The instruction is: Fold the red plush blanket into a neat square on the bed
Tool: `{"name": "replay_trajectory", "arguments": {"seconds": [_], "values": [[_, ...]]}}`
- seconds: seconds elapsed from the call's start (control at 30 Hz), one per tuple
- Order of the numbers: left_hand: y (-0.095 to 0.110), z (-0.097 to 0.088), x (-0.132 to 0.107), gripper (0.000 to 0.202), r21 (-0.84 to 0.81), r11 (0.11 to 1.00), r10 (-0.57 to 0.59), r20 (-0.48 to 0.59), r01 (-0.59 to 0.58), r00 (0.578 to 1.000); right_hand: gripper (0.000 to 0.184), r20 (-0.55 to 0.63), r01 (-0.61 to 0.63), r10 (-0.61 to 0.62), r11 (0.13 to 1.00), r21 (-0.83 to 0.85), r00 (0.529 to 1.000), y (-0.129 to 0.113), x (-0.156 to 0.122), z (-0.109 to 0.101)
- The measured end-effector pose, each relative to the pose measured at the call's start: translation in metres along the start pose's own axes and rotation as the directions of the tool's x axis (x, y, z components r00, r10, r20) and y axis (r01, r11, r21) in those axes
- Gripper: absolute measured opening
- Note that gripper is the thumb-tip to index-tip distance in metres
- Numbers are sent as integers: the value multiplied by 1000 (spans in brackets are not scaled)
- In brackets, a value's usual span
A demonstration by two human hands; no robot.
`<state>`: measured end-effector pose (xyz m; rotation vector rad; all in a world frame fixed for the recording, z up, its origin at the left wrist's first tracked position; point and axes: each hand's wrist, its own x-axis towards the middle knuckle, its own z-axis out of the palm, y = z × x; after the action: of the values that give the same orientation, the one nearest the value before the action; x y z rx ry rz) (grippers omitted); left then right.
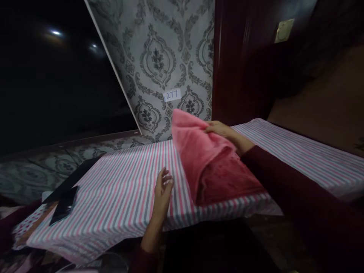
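A pink-red cloth [190, 148], plush and towel-like, is partly raised above the striped table cover [127, 182]. My right hand [218, 129] grips its upper edge, fingers closed over the fabric. One corner of the cloth points up toward the wall, while a darker red, folded part lies near the table's front edge. Left of the cloth, my left hand [164, 188] hovers over the stripes with its fingers slightly curled and apart. Nothing is in it, and it does not touch the cloth.
A large dark television screen [62, 76] hangs at the left. On the table's left end lies a dark flat object [65, 204]. Patterned wallpaper [159, 57] bears a paper label [172, 94] reading 277. A dark red door panel [241, 68] stands behind the table.
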<state>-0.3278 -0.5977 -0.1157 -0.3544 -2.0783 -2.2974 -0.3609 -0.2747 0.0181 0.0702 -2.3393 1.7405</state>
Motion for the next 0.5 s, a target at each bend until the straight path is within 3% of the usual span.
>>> {"name": "replay_trajectory", "arguments": {"seconds": [0.07,0.17,0.23,0.33,0.4,0.5], "values": [[-14,21,8,59,-112,978,-169,65,176,983,27,-98,-112,112,994,15,989,33,-32,-52],[-33,50,14,62,-259,887,-350,162,382,923,19,-215,-352,351,935,34,911,97,-81,-94],[-41,65,15,65,-296,826,-430,218,479,876,17,-206,-448,455,890,82,866,137,-105,-102],[-44,79,13,69,-311,777,-481,269,548,834,25,-122,-464,489,866,185,864,173,-124,-102],[-42,84,12,63,-312,774,-462,315,551,829,37,-113,-401,428,893,206,896,180,-126,-100],[-36,90,11,53,-289,799,-418,365,528,832,54,-228,-303,312,950,74,922,176,-117,-99]]}}
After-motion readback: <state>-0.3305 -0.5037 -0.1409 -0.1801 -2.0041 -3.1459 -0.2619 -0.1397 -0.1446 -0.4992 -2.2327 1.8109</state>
